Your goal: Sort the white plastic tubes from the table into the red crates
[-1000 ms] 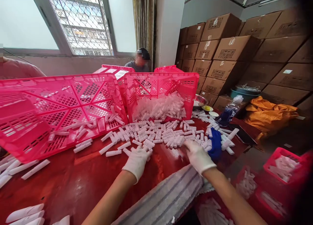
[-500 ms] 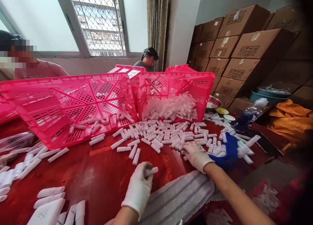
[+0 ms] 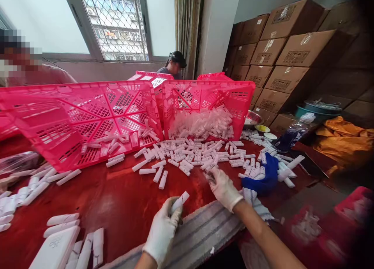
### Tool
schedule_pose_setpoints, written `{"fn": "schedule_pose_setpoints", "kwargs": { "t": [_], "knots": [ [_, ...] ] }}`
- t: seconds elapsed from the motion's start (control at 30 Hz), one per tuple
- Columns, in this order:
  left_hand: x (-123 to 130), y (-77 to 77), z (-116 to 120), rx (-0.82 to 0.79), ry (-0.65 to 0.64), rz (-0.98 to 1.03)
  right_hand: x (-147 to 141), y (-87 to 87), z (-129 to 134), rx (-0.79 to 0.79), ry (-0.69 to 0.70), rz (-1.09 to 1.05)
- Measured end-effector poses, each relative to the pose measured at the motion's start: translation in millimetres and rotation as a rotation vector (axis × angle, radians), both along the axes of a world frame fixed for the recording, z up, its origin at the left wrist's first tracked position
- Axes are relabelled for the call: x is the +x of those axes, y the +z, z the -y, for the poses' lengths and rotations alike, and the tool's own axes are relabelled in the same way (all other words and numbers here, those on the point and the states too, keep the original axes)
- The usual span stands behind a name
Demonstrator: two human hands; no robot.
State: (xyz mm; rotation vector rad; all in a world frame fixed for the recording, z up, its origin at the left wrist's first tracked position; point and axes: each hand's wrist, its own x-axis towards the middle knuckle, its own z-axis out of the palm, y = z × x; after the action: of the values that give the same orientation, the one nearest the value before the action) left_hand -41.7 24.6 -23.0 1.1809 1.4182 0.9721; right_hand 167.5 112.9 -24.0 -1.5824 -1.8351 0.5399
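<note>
My left hand (image 3: 163,228), in a white glove, is closed around a short white tube (image 3: 180,202), whose upper end sticks out tilted past the thumb. My right hand (image 3: 224,186), gloved too, is at the near edge of a pile of white tubes (image 3: 201,156). Its fingers are bent together, and what lies between them is too blurred to make out. Below both hands a grey striped towel (image 3: 201,232) runs along the table's front edge. A blue cloth (image 3: 263,179) with several tubes on it lies right of my right hand.
Two pink crates (image 3: 128,119) lie on their sides behind the pile, tubes spilling out. At front left are a white box-shaped device (image 3: 55,247) and more tubes (image 3: 97,245). A bottle (image 3: 295,132) and stacked cartons (image 3: 288,80) are at right. Two people sit beyond the crates.
My right hand has drawn back from the pile, left and toward me. In my left hand the tube has tipped upward and shows more of its length. The view has shifted slightly.
</note>
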Motion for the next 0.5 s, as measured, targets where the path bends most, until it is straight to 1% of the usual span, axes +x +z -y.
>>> {"fn": "schedule_pose_setpoints", "kwargs": {
  "t": [0.1,0.17,0.23,0.3,0.37,0.43,0.5],
  "knots": [
    [4,-3.7,3,-0.029,-0.069,0.136,-20,0.2,27,-0.043,0.066,-0.278],
    [7,-0.2,6,-0.036,-0.105,0.169,-29,4.0,44,-0.112,0.104,-0.435],
    [9,6.8,9,-0.016,-0.118,0.143,-30,13.1,55,-0.136,0.174,-0.573],
    [11,14.8,13,0.007,-0.16,0.058,-27,26.6,60,-0.149,0.298,-0.581],
    [15,20.3,18,0.036,-0.231,-0.078,-25,39.9,63,-0.174,0.382,-0.472],
    [21,21.5,20,0.09,-0.257,-0.179,-27,48.2,66,-0.207,0.394,-0.44],
    [28,19.1,21,0.103,-0.231,-0.174,-31,48.7,70,-0.19,0.356,-0.532]
  ]
}}
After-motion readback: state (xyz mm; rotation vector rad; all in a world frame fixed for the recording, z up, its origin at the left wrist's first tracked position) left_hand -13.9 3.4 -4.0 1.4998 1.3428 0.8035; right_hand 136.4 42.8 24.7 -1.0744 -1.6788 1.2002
